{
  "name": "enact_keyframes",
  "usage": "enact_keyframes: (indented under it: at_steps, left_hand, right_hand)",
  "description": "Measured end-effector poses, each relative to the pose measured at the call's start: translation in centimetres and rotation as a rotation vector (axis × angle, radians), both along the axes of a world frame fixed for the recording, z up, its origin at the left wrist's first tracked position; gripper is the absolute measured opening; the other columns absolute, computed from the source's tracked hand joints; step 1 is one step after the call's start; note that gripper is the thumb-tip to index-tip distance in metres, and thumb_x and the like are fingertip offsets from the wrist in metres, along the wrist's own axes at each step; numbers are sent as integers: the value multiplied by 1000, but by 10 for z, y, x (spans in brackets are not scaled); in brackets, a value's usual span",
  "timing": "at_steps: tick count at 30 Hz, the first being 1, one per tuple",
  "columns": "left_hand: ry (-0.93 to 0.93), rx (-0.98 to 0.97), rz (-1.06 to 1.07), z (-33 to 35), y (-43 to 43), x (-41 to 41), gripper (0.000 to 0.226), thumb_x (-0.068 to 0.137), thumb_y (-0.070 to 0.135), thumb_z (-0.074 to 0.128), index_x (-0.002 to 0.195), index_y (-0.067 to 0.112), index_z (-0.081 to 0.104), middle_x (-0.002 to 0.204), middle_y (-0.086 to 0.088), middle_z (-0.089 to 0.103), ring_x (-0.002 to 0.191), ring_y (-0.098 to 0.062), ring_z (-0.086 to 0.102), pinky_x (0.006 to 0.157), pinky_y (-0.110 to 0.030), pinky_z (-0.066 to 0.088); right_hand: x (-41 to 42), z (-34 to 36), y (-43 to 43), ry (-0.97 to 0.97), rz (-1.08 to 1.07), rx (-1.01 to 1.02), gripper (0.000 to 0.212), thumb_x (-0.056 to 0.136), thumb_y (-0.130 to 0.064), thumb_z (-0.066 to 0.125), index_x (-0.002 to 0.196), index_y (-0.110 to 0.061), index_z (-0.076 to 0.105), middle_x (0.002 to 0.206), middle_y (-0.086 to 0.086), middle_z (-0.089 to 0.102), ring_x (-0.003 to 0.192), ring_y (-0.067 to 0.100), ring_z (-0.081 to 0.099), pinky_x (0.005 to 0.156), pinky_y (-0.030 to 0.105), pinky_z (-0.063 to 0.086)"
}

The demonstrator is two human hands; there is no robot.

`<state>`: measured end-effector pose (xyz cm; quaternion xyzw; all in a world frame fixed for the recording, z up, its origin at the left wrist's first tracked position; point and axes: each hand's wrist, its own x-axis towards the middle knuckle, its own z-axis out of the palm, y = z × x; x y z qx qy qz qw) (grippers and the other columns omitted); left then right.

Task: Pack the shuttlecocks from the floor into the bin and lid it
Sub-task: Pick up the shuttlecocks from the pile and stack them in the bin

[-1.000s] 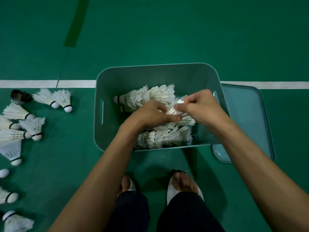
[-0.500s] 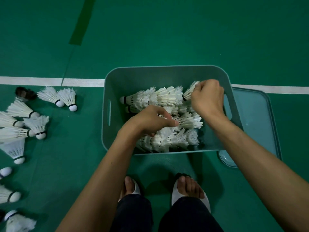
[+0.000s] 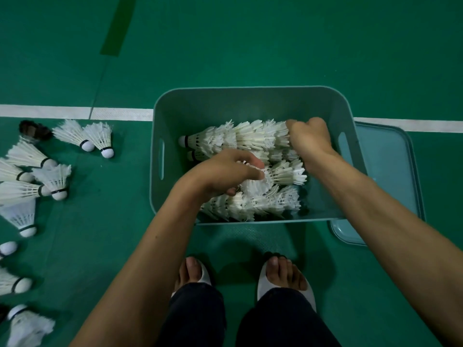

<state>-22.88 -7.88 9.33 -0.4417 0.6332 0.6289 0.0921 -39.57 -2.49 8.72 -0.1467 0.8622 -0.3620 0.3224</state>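
Head view, single camera.

**Change vs earlier frames:** 1.0 s ago both hands met knuckle to knuckle over the middle of the bin. They are now apart. The right hand (image 3: 310,144) has gone out to the far right of the contents and sits about where it was 0.5 s ago. The left hand (image 3: 225,171) has stayed over the middle.

**Pose:** both bare forearms come up from the bottom edge and reach down into the grey-green rectangular plastic bin (image 3: 250,92). The backs of both hands face the camera. The right wrist crosses the bin's near right corner.

**Hands:**
- Left hand: the fingers are curled and the thumb stretches rightward. Between them it pinches the white feather skirt of the middle stack of shuttlecocks (image 3: 285,174).
- Right hand: it is bunched like a fist and closed on the feathered end of the far stack of nested white shuttlecocks (image 3: 238,136). The fingertips are hidden.

**Places:**
- The far stack runs leftward from the right hand, with its cork tip toward the bin's left wall.
- A third white stack (image 3: 250,206) lies on the near side of the left hand, against the near wall.
- The matching flat plastic lid (image 3: 385,166) lies on the green court floor (image 3: 250,41), just right of the right hand and outside the bin.
- The loose white shuttlecocks (image 3: 22,156) lie scattered on the floor, well left of the left hand.
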Motion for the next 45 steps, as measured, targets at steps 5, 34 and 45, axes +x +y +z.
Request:
enact_keyframes:
  at_steps: [5, 34, 45]
  left_hand:
    - [106, 106, 208, 4, 5, -6, 18, 99, 18, 63, 115, 16, 71, 122, 11, 66, 94, -13, 60, 80, -32, 54]
    - [-161, -623, 148, 14, 18, -11, 89, 87, -2, 47, 161, 35, 16, 86, -3, 67, 73, -27, 64, 62, -44, 54]
    - [-420, -609, -117, 6, 10, -18, 92, 91, 0, 50, 161, 36, 1, 159, -23, 28, 123, -40, 55, 75, -39, 40]
  right_hand:
    - [13, 27, 36, 401, 297, 127, 17, 92, -28, 59, 84, -15, 51, 70, 3, 48, 67, 25, 44, 62, 31, 37]
    - [1, 5, 17, 1035, 308, 130, 23, 89, 3, 62, 108, -8, 68, 85, 17, 71, 77, 36, 66, 61, 34, 39]
    - [-7, -5, -9, 301, -112, 4, 21, 88, 5, 57, 92, -12, 70, 98, 5, 69, 95, 22, 67, 92, 36, 57]
